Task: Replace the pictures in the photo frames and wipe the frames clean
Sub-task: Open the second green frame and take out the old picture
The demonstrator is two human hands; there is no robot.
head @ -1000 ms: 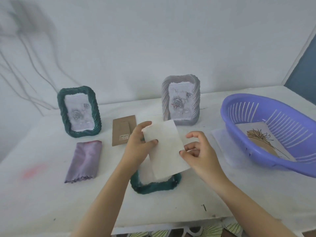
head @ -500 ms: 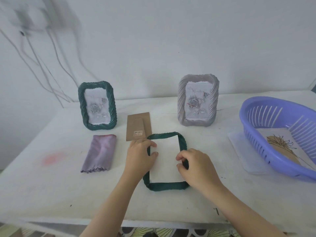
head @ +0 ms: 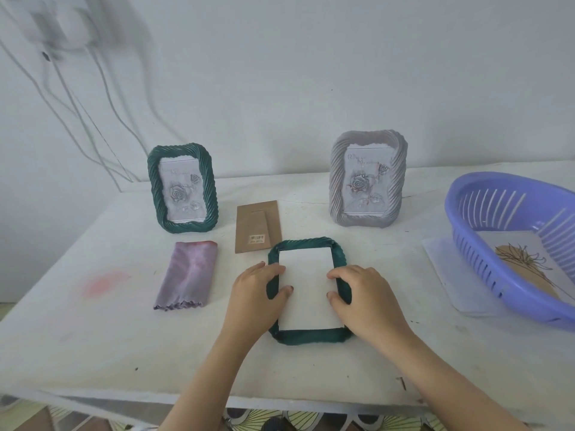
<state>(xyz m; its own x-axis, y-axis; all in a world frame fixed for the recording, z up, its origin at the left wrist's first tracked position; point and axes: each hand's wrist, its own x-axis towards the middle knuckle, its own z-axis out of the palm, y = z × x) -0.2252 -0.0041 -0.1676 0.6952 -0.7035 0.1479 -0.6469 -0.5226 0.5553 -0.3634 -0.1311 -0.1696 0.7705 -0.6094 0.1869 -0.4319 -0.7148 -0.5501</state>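
A dark green twisted-rope frame (head: 308, 335) lies face down in the middle of the table, with a white picture sheet (head: 306, 290) set blank side up in its opening. My left hand (head: 255, 293) curls over the frame's left rail, thumb tip on the sheet. My right hand (head: 370, 300) curls over the right rail, fingertips at the sheet's edge. The brown backing board (head: 258, 227) lies flat just behind the frame. A folded purple cloth (head: 188, 275) lies to the left.
A second green frame (head: 211, 194) and a grey frame (head: 336, 178) stand at the back, each holding a rose picture. At the right, a purple slotted basket (head: 476, 241) holding a flower drawing (head: 522, 269) sits on a white sheet (head: 445, 269). Cables hang on the wall.
The white sheet, held above the frame a second ago, has been lowered into the frame's opening. Both hands came down onto the frame's side rails.
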